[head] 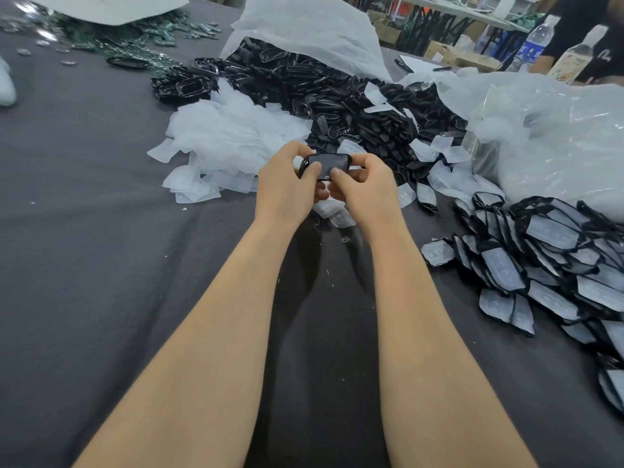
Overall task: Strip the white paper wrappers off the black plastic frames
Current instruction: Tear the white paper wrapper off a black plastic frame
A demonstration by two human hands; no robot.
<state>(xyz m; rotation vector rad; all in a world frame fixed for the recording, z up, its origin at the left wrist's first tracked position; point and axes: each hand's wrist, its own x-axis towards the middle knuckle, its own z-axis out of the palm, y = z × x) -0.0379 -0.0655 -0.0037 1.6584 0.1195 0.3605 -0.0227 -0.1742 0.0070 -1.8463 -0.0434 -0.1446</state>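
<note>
Upper left of the frame: a white sheet [101,8] over a scatter of green circuit boards [135,37]. Below it, down the whole left side, dark grey counter [67,248]. Left of centre, a heap of loose white paper wrappers [229,136], its near edge close to the hands. At centre, just above the counter, left grip [287,185] curled round the left end of one black plastic frame [326,163], thumb pressed on its face, fingers tucked beneath. Same frame pinched at its right end by right grip [366,185], thumb likewise on top, fingertips under. Frame held level, long side across the picture, a greyish film over its opening; wrapper or not, hard to tell. Behind the hands, up the centre, a big mound of bare black frames [337,96] at the mouth of a white bag [304,28]. Lower right: a pile of wrapped frames [547,265], white paper inside black rims, on the counter, well apart from the hands. Above that, a crumpled clear plastic bag [557,136]. Upper right corner: a water bottle [537,42] and a person in dark clothing [584,11].
</note>
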